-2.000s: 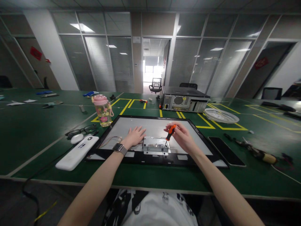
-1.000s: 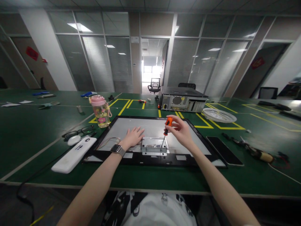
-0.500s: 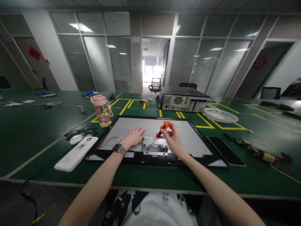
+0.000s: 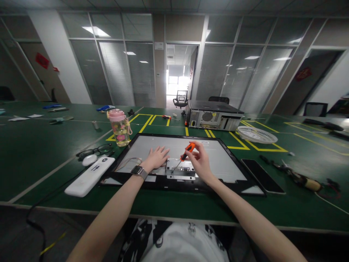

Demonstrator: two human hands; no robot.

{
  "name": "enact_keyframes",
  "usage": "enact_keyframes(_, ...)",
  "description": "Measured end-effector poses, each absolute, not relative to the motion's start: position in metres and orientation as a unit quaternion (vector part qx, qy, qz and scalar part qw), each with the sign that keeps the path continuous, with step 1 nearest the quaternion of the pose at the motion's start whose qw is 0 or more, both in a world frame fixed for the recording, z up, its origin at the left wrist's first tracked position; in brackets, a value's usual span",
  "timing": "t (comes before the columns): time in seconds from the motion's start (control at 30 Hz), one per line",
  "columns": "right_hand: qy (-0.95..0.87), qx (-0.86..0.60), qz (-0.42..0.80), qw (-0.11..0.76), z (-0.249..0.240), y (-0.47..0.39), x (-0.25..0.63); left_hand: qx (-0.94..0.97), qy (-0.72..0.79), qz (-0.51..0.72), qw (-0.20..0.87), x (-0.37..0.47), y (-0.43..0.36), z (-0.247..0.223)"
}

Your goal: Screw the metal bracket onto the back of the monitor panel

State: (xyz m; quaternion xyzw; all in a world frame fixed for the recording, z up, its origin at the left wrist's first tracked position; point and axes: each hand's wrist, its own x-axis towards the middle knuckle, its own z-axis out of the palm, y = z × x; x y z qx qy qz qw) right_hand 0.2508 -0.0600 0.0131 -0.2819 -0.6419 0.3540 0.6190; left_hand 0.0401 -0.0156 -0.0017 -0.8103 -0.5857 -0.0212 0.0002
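A flat display panel (image 4: 218, 160) with a black frame lies back side up in front of me. Near its front edge sits a silver metal bracket (image 4: 181, 177). My right hand (image 4: 201, 160) grips an orange and black screwdriver (image 4: 189, 148), held at a slant. The shaft runs down to the left, its tip at the bracket's left part; whether it sits in a screw is too small to tell. My left hand (image 4: 156, 158) lies flat on the panel just left of the bracket, fingers spread. Thin wires (image 4: 127, 162) run beside that hand.
Left of the panel are a white power bank (image 4: 89, 178), a white mouse (image 4: 89, 160), glasses (image 4: 100, 150) and a pink-lidded bottle (image 4: 120, 129). A black phone (image 4: 261, 176) lies at right. Behind stand a computer case (image 4: 212, 115) and a white basket (image 4: 257, 135). Cabled parts (image 4: 302, 178) lie far right.
The view has shifted very slightly. Both hands and the screwdriver keep nearly the same place on the panel.
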Motion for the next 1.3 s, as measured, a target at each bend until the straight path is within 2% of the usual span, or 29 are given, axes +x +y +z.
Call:
enact_keyframes(0.17,-0.685,-0.255,0.342,0.591,0.017,-0.064,0.253,-0.810,-0.586,-0.015,-0.003,0.041,-0.017,0.000)
enact_keyframes(0.4,-0.762,-0.167,0.392,0.488,0.038,-0.077,0.252,-0.811,-0.585,-0.032,-0.002,0.038,-0.015,-0.004)
enact_keyframes(0.57,-0.729,-0.167,0.422,0.513,0.037,-0.071,0.253,-0.811,-0.585,-0.025,0.000,0.039,-0.014,-0.004)
enact_keyframes(0.73,-0.658,-0.206,0.433,0.580,0.033,-0.056,0.258,-0.811,-0.584,-0.024,0.002,0.039,-0.015,-0.003)
enact_keyframes(0.87,-0.666,-0.195,0.453,0.560,0.036,-0.058,0.260,-0.811,-0.585,-0.025,-0.001,0.039,-0.015,-0.003)
enact_keyframes(1.13,-0.732,-0.199,0.380,0.529,0.046,-0.068,0.258,-0.809,-0.587,-0.023,-0.002,0.039,-0.015,-0.003)
enact_keyframes(1.3,-0.720,-0.247,0.293,0.578,0.040,-0.063,0.258,-0.813,-0.582,-0.026,0.006,0.038,-0.012,-0.007)
